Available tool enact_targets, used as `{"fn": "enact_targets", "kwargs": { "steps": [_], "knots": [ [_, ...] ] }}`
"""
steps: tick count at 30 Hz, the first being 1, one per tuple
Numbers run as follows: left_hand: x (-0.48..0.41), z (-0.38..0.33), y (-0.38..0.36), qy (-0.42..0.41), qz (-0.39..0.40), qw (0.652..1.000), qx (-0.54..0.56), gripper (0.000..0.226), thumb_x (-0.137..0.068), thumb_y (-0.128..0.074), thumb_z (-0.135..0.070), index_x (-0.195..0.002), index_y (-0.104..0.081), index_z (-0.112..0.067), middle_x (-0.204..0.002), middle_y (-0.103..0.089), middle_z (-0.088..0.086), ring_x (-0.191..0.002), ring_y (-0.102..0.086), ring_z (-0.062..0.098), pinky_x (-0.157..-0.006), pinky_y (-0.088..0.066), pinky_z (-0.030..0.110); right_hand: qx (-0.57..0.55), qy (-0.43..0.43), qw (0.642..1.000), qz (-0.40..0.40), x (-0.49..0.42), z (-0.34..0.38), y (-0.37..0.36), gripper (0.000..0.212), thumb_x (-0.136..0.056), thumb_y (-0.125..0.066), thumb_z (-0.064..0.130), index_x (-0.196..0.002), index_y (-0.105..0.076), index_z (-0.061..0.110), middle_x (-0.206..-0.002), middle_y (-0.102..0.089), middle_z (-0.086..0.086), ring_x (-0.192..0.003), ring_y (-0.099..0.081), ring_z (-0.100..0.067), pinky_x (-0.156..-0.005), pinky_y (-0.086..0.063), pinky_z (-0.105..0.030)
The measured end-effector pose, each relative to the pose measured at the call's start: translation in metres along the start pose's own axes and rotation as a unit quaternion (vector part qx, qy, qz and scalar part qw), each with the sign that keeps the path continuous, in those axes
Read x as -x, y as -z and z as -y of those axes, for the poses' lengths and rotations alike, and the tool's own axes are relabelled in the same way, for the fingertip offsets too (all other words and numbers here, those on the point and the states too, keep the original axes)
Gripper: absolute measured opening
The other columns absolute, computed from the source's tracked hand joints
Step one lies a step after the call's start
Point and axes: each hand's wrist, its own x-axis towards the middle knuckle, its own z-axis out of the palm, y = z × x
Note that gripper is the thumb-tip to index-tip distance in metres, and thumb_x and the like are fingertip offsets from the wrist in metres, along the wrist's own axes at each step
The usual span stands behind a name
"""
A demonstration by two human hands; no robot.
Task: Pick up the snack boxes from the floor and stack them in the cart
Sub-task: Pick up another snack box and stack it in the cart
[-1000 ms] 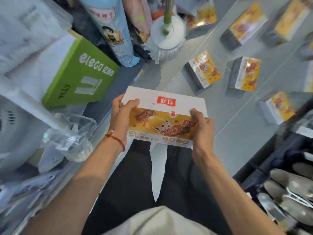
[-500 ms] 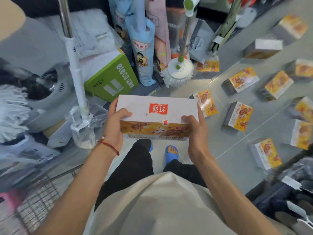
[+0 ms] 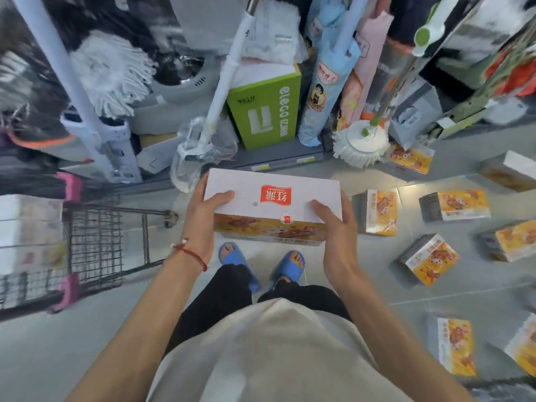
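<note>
Desk: Standing straighter than a second ago, the person has brought the snack box (image 3: 272,198) well clear of the floor, and the cart (image 3: 95,236) has swung into view at left.

Stringer: Both hands carry it. Left hand (image 3: 203,219) and right hand (image 3: 333,227) clasp its short ends, thumbs curled over the white lid.

Desk: Meaning?

Stringer: Pickup done, I'd judge; a turn left to the cart should follow. Stacked boxes (image 3: 29,224) already sit inside.

Desk: Anything in the way?

Stringer: The cart's wire wall must be cleared from above. A wrapped mop handle (image 3: 223,82) leans just beyond the box. More floor boxes (image 3: 380,211) lie scattered at right, near a mop head (image 3: 361,143) and a green carton (image 3: 266,111).
</note>
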Motion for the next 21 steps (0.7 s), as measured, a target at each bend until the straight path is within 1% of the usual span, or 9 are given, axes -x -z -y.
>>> {"fn": "enact_targets", "kwargs": {
  "steps": [3, 5, 6, 7, 8, 11, 13, 18, 21],
  "knots": [
    [0.019, 0.013, 0.035, 0.006, -0.020, 1.000, 0.006, 0.067, -0.072, -0.076, -0.022, -0.137, -0.059, -0.024, -0.124, -0.071, 0.005, -0.118, -0.065, 0.031, -0.106, -0.044, 0.062, 0.013, -0.007, 0.999, 0.031, 0.018, -0.009, -0.015, 0.041, -0.095, -0.069, 0.010, -0.132, -0.064, 0.029, -0.115, -0.077, 0.009, -0.105, -0.073, -0.009, -0.078, -0.056, -0.020],
    [0.032, 0.021, 0.058, 0.008, -0.048, 0.999, 0.015, 0.062, -0.074, -0.078, -0.025, -0.133, -0.061, -0.029, -0.124, -0.071, 0.005, -0.116, -0.066, 0.030, -0.096, -0.053, 0.051, 0.028, -0.009, 0.998, 0.050, 0.030, -0.017, -0.028, 0.045, -0.094, -0.071, 0.010, -0.136, -0.062, 0.024, -0.118, -0.076, 0.006, -0.104, -0.073, -0.008, -0.075, -0.055, -0.016],
    [0.040, 0.025, 0.070, 0.006, -0.062, 0.998, 0.018, 0.056, -0.078, -0.077, -0.025, -0.132, -0.061, -0.031, -0.124, -0.071, 0.006, -0.111, -0.067, 0.028, -0.083, -0.056, 0.040, 0.037, -0.008, 0.997, 0.061, 0.036, -0.022, -0.036, 0.045, -0.094, -0.071, 0.010, -0.136, -0.062, 0.023, -0.118, -0.076, 0.006, -0.104, -0.072, -0.008, -0.076, -0.054, -0.016],
    [0.049, 0.029, 0.082, 0.002, -0.077, 0.997, 0.021, 0.052, -0.082, -0.075, -0.025, -0.131, -0.061, -0.032, -0.123, -0.071, 0.005, -0.106, -0.067, 0.026, -0.073, -0.055, 0.032, 0.049, -0.005, 0.996, 0.072, 0.043, -0.028, -0.044, 0.045, -0.094, -0.072, 0.011, -0.136, -0.061, 0.023, -0.118, -0.076, 0.007, -0.104, -0.072, -0.007, -0.077, -0.054, -0.017],
    [0.057, 0.034, 0.095, -0.002, -0.093, 0.995, 0.026, 0.049, -0.084, -0.074, -0.025, -0.130, -0.061, -0.032, -0.122, -0.071, 0.004, -0.106, -0.067, 0.024, -0.072, -0.054, 0.030, 0.061, -0.002, 0.995, 0.083, 0.051, -0.034, -0.052, 0.045, -0.094, -0.072, 0.013, -0.136, -0.061, 0.023, -0.117, -0.076, 0.008, -0.104, -0.072, -0.007, -0.079, -0.054, -0.018],
    [0.085, 0.048, 0.139, -0.013, -0.136, 0.989, 0.052, 0.050, -0.082, -0.074, -0.032, -0.130, -0.061, -0.032, -0.121, -0.072, -0.002, -0.114, -0.066, 0.024, -0.098, -0.053, 0.046, 0.087, 0.007, 0.989, 0.120, 0.077, -0.053, -0.079, 0.050, -0.093, -0.074, 0.015, -0.139, -0.059, 0.028, -0.120, -0.075, 0.011, -0.108, -0.072, -0.007, -0.085, -0.055, -0.020],
    [0.106, 0.058, 0.172, -0.015, -0.163, 0.985, 0.063, 0.055, -0.078, -0.075, -0.040, -0.130, -0.059, -0.036, -0.123, -0.070, -0.005, -0.116, -0.066, 0.022, -0.105, -0.048, 0.052, 0.109, 0.008, 0.983, 0.148, 0.096, -0.068, -0.099, 0.054, -0.093, -0.075, 0.016, -0.142, -0.058, 0.032, -0.121, -0.075, 0.013, -0.107, -0.071, -0.004, -0.080, -0.054, -0.015],
    [0.158, 0.085, 0.247, -0.021, -0.226, 0.970, 0.092, 0.050, -0.079, -0.072, -0.041, -0.127, -0.060, -0.041, -0.119, -0.072, -0.007, -0.113, -0.067, 0.021, -0.103, -0.050, 0.051, 0.158, 0.019, 0.967, 0.201, 0.152, -0.109, -0.147, 0.053, -0.094, -0.074, 0.019, -0.142, -0.058, 0.031, -0.123, -0.074, 0.009, -0.111, -0.070, -0.011, -0.073, -0.053, -0.012],
    [0.187, 0.099, 0.290, -0.023, -0.271, 0.956, 0.107, 0.049, -0.084, -0.071, -0.042, -0.131, -0.057, -0.040, -0.122, -0.070, -0.006, -0.113, -0.066, 0.022, -0.103, -0.050, 0.052, 0.171, 0.022, 0.958, 0.231, 0.187, -0.135, -0.174, 0.053, -0.093, -0.075, 0.019, -0.142, -0.059, 0.032, -0.121, -0.074, 0.010, -0.111, -0.071, -0.013, -0.078, -0.054, -0.019]
  ]
}}
